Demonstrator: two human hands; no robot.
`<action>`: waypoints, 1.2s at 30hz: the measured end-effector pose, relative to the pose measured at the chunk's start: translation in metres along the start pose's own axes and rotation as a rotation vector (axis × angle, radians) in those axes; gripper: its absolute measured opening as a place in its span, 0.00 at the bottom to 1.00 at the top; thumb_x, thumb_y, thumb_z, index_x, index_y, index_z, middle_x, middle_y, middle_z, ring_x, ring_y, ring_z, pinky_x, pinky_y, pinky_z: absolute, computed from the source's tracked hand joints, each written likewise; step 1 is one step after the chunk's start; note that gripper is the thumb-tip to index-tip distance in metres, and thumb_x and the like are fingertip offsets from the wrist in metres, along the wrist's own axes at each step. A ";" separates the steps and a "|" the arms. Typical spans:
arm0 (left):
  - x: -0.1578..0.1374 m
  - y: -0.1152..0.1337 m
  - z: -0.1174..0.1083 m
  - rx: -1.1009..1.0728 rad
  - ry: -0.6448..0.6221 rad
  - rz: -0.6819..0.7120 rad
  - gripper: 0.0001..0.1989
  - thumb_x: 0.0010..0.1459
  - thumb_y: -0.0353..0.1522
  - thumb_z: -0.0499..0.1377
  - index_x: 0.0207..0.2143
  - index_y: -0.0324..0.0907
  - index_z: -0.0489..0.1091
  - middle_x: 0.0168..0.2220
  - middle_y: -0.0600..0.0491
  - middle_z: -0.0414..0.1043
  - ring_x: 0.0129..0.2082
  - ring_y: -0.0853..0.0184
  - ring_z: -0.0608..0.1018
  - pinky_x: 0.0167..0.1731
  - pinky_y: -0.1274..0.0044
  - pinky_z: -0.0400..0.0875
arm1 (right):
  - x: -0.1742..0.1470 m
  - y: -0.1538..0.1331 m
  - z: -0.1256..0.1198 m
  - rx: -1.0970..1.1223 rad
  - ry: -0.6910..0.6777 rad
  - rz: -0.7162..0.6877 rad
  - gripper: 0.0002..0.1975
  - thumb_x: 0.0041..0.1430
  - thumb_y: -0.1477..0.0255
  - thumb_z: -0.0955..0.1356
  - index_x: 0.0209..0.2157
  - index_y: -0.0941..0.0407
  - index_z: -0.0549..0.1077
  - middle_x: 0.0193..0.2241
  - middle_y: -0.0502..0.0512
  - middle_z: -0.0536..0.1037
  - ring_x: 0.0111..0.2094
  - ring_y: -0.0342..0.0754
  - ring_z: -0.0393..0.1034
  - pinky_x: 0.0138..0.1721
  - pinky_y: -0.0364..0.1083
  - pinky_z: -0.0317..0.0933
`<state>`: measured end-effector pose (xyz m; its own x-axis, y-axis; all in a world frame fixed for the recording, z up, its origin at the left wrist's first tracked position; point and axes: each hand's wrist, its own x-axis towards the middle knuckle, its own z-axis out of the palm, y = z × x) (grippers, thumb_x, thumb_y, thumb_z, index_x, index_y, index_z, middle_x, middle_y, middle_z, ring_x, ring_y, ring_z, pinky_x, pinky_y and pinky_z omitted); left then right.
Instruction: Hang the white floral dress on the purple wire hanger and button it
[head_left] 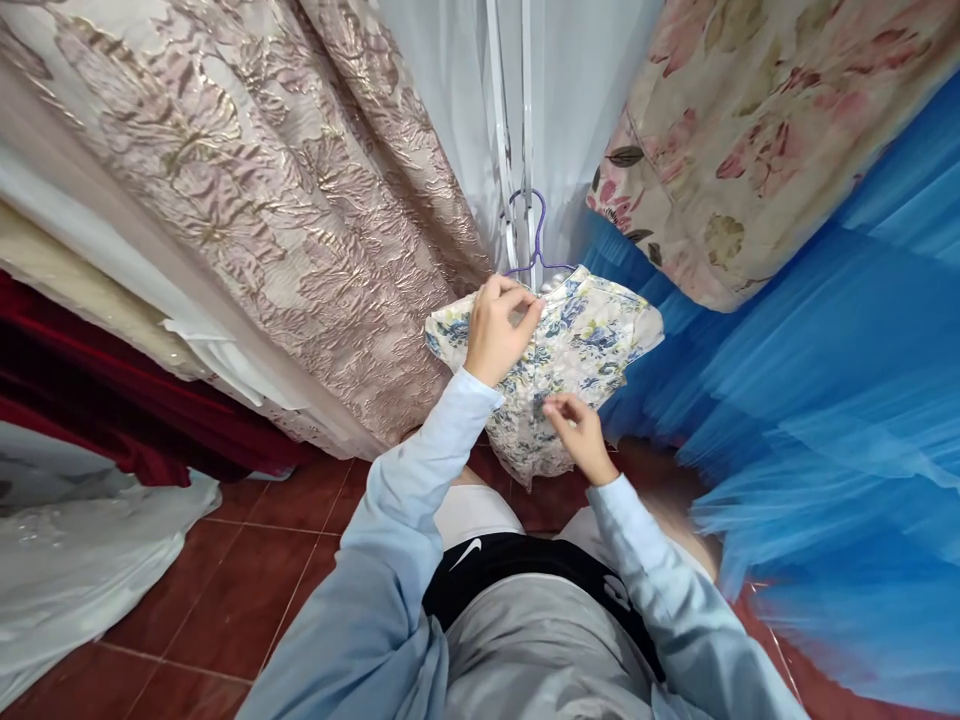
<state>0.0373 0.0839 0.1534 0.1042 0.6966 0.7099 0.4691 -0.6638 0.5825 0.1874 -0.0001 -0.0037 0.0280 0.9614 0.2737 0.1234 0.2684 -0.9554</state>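
Observation:
A short-sleeved white top [592,335] with blue and yellowish-green flowers hangs from a purple hanger [540,225] in front of me. A straight seam or opening runs down its middle. My left hand [501,328] is closed at the neckline, with thumb and forefinger pinching the fabric edge beside that line. Lower down, my right hand [579,432] is closed in a pinch at the middle of the top. Whatever lies between its fingertips is too small to make out. The top's lower end narrows to a point above my lap.
White straps [527,120] hang down behind the hanger. A pink-gold textured gown [300,180] hangs at left, beside dark red fabric [82,390]. At right are a floral cloth [750,150] and blue tulle [817,450]. Red tiles [232,580] cover the floor.

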 end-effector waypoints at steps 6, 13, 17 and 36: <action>-0.004 -0.005 -0.005 0.027 -0.198 0.102 0.12 0.68 0.34 0.57 0.31 0.39 0.69 0.36 0.50 0.71 0.34 0.67 0.73 0.37 0.76 0.68 | 0.097 -0.063 0.005 0.327 -0.056 -0.111 0.23 0.59 0.47 0.70 0.35 0.54 0.76 0.29 0.52 0.77 0.31 0.47 0.71 0.32 0.46 0.67; -0.002 -0.010 -0.021 0.033 -0.328 0.141 0.05 0.63 0.28 0.58 0.31 0.40 0.67 0.32 0.52 0.70 0.35 0.65 0.75 0.42 0.73 0.69 | 0.116 -0.077 0.011 0.264 -0.066 -0.197 0.24 0.56 0.47 0.72 0.28 0.55 0.73 0.25 0.50 0.75 0.27 0.44 0.67 0.30 0.45 0.64; 0.003 -0.012 -0.025 -0.136 -0.257 0.021 0.10 0.58 0.27 0.63 0.41 0.41 0.67 0.35 0.53 0.71 0.36 0.68 0.77 0.40 0.76 0.71 | 0.110 -0.076 0.013 0.224 -0.033 -0.232 0.24 0.57 0.47 0.71 0.27 0.56 0.72 0.23 0.50 0.73 0.26 0.43 0.65 0.30 0.44 0.60; 0.049 -0.128 -0.119 -0.652 0.401 -0.293 0.15 0.61 0.28 0.68 0.35 0.43 0.61 0.30 0.59 0.65 0.30 0.76 0.67 0.34 0.78 0.66 | 0.031 0.005 0.037 -0.008 -0.066 0.070 0.19 0.57 0.58 0.67 0.19 0.53 0.60 0.16 0.45 0.60 0.21 0.41 0.53 0.25 0.43 0.50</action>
<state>-0.1220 0.1708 0.1607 -0.3229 0.7979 0.5090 -0.1886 -0.5813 0.7916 0.1521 0.0336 -0.0037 -0.0283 0.9798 0.1979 0.1309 0.1999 -0.9710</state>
